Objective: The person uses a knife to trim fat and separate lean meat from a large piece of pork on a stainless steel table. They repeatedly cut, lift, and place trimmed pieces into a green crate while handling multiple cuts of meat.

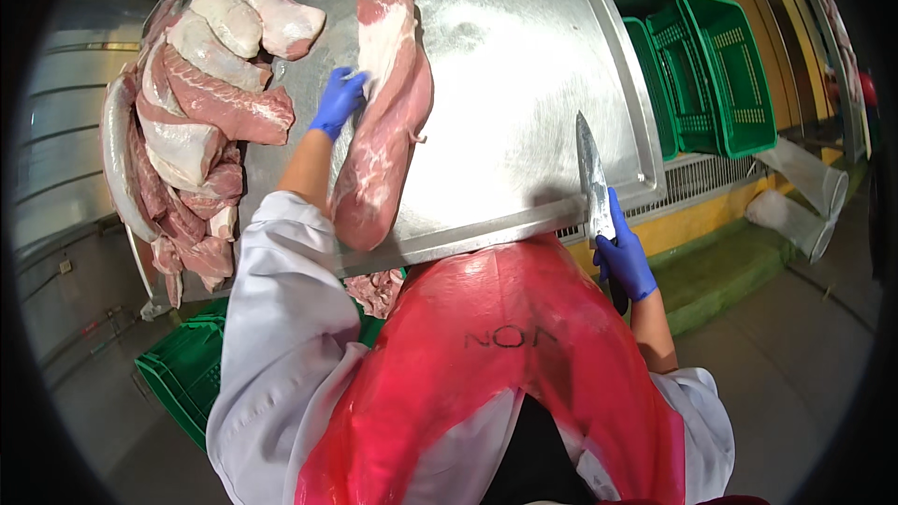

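Observation:
A long pork loin (388, 122) lies lengthwise on the steel table (505, 84), left of its middle. My left hand (339, 103), in a blue glove, is at the loin's left edge with its fingers curled against the meat. My right hand (625, 260), also blue-gloved, is closed round the handle of a butcher's knife (591, 173). The knife's blade points away from me, over the table's near right corner, apart from the loin. To the left, several more cuts of meat (201, 122) are heaped at the table's edge.
Green crates (725, 75) stand beyond the table's right side. Another green crate (182, 365) sits low at the left, and meat trimmings (376, 292) show below the near edge. The table has a raised rim (486, 232). A clear plastic bag (804, 196) hangs at the right.

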Motion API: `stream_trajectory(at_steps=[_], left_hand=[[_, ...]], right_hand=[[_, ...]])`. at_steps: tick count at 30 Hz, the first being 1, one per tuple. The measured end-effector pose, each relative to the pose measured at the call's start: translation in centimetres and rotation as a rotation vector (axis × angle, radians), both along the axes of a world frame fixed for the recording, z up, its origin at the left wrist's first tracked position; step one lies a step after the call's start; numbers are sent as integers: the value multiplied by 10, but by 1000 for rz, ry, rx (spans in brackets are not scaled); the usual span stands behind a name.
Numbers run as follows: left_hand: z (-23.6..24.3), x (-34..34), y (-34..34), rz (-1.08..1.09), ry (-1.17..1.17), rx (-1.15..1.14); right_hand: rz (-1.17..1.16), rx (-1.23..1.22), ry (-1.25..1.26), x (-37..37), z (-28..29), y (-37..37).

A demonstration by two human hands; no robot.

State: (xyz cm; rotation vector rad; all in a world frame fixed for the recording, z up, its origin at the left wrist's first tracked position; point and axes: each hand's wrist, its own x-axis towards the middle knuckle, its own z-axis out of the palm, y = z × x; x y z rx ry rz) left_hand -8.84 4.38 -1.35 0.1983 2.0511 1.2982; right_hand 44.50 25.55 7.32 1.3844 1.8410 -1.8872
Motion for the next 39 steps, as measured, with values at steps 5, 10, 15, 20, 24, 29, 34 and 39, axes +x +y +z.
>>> stream_trajectory(at_steps=[5,10,15,20,24,29,34,39], left_hand=[[13,26,86,-228,496,-767],[27,-4,47,-190,-337,219],[-24,23,32,-89,-254,67],[-9,61,60,-101,453,20],[24,89,63,-270,610,-437],[40,87,60,-276,625,-478],[44,91,60,-303,704,-466],[51,89,48,-177,696,-406]], right_hand=[[87,6,2,-44,11,67],[66,57,54,-57,12,108],[73,3,61,-45,6,120],[117,46,74,-51,-12,123],[283,99,167,-106,-15,116],[402,-43,378,-215,-18,75],[489,-41,434,-334,-39,18],[861,-130,226,-265,-13,14]])
